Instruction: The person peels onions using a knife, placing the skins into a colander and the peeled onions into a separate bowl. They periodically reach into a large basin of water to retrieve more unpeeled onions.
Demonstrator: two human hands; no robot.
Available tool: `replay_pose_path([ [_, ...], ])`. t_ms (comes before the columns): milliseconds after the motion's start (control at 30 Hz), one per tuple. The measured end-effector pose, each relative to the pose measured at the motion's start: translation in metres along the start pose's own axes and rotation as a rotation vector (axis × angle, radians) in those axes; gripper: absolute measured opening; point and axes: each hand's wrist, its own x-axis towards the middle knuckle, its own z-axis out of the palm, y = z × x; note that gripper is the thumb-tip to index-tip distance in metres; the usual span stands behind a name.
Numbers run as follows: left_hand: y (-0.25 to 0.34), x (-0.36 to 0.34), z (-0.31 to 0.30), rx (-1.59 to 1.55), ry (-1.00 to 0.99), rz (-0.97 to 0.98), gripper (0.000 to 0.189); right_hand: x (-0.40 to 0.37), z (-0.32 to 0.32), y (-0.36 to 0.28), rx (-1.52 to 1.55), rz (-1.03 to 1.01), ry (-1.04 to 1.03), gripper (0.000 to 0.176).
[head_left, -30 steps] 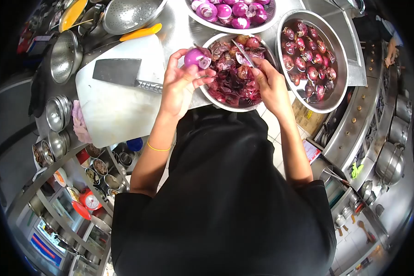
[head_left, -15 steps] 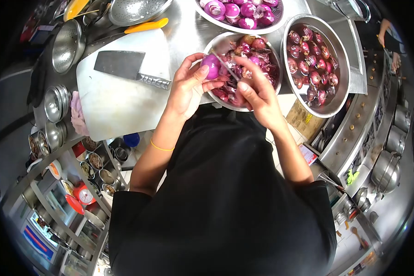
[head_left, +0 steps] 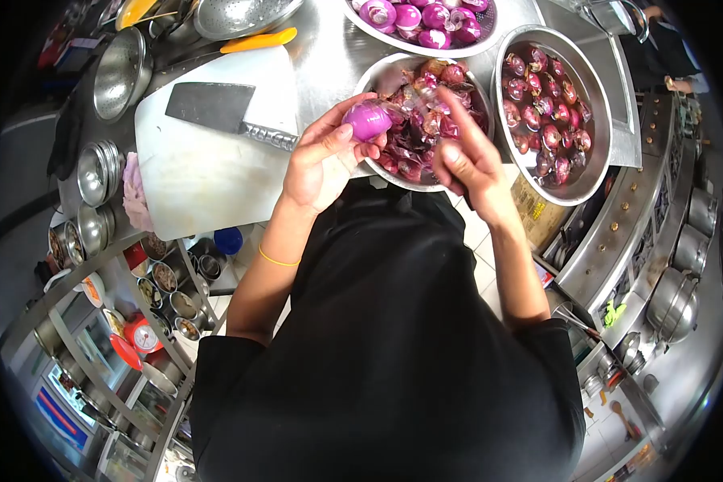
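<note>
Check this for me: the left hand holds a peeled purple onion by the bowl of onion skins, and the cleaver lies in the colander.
One detail is wrong. The head view shows the cleaver lying flat on the white cutting board, not in the colander. The rest stands: the left hand holds the peeled purple onion by the bowl of onion skins.

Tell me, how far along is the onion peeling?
Done: peeled onions sit in the top bowl, skins in the middle bowl. In hand: the left hand holds one bare onion, the right hand beside it. Left: many unpeeled onions in the right bowl.
</note>
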Motion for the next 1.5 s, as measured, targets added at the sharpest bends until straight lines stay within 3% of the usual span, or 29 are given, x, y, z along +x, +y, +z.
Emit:
replay_pose_path([
  [100, -0.001, -0.001, 0.002, -0.044, 0.005, -0.030, 0.050, 0.001, 0.009, 0.008, -0.002, -0.023, -0.101, 0.049],
  [200, -0.002, -0.001, -0.001, 0.021, -0.022, -0.032, 0.059, 0.005, 0.012, 0.010, -0.040, -0.056, -0.035, 0.044],
  [300, 0.001, -0.005, 0.000, 0.076, -0.022, -0.020, 0.062, 0.007, 0.004, 0.001, 0.016, -0.071, 0.209, 0.042],
  [367, 0.002, -0.005, -0.001, 0.017, -0.053, -0.040, 0.059, 0.009, -0.006, 0.004, 0.054, -0.104, 0.223, 0.041],
  [533, 0.001, -0.002, -0.006, -0.127, -0.063, -0.053, 0.055, -0.003, 0.001, 0.003, 0.069, 0.072, -0.115, 0.065],
  [600, -0.001, -0.003, -0.004, -0.174, 0.017, -0.069, 0.054, -0.004, 0.015, 0.006, 0.045, 0.023, -0.132, 0.060],
  [667, -0.004, -0.002, -0.008, -0.195, -0.030, -0.069, 0.053, -0.002, 0.020, 0.013, 0.033, -0.022, -0.125, 0.056],
  [833, -0.003, 0.000, -0.014, -0.169, -0.062, -0.069, 0.052, 0.004, 0.022, 0.013, -0.095, -0.122, -0.006, 0.037],
  [967, 0.003, 0.000, -0.012, -0.083, -0.085, -0.049, 0.053, 0.008, 0.012, 0.009, -0.085, -0.133, 0.200, 0.039],
  [1100, 0.004, -0.004, -0.015, -0.012, -0.045, -0.058, 0.054, 0.018, -0.019, 0.005, -0.048, -0.014, 0.286, 0.045],
  [1200, 0.002, -0.003, -0.022, 0.004, -0.010, -0.005, 0.054, 0.018, -0.033, 0.022, -0.331, 0.358, 0.169, 0.053],
  [1367, 0.003, -0.008, -0.027, 0.030, 0.047, -0.010, 0.053, 0.013, -0.049, 0.063, -0.755, 0.341, 0.180, 0.062],
  [1500, 0.002, -0.008, -0.032, 0.095, 0.051, -0.024, 0.059, 0.004, -0.043, 0.033, -1.156, 0.285, 0.164, 0.072],
])
